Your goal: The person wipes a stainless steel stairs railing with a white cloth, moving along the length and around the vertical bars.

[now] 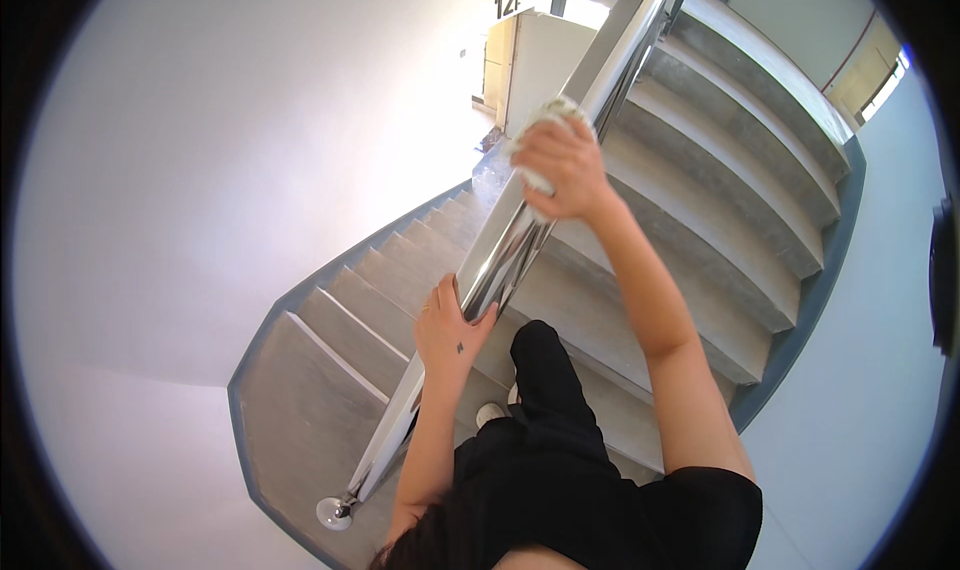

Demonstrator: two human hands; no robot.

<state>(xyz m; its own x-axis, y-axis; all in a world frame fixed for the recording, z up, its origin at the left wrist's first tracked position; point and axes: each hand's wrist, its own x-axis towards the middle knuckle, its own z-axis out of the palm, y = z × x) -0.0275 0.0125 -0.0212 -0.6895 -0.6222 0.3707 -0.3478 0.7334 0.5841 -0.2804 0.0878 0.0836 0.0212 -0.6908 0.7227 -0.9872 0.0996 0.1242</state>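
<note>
A polished metal stair handrail (499, 251) slants from the lower left up to the upper right before me. My left hand (455, 326) grips the rail around its middle, thumb on one side and fingers on the other. Higher up, my right hand (562, 166) presses a whitish cloth (568, 107) onto the rail; hand and cloth are slightly blurred. The cloth bulges out around the fingers, and part of it is hidden under the palm. A round metal ball (334, 513) caps the rail's lower end.
Concrete steps (675, 217) rise on the right; more steps (390, 259) lie left of the rail. Dark grey skirting (259, 330) edges the white wall (150, 195). My shoe (490, 414) rests on a step. A pale panel (551, 56) stands beyond the rail at the top.
</note>
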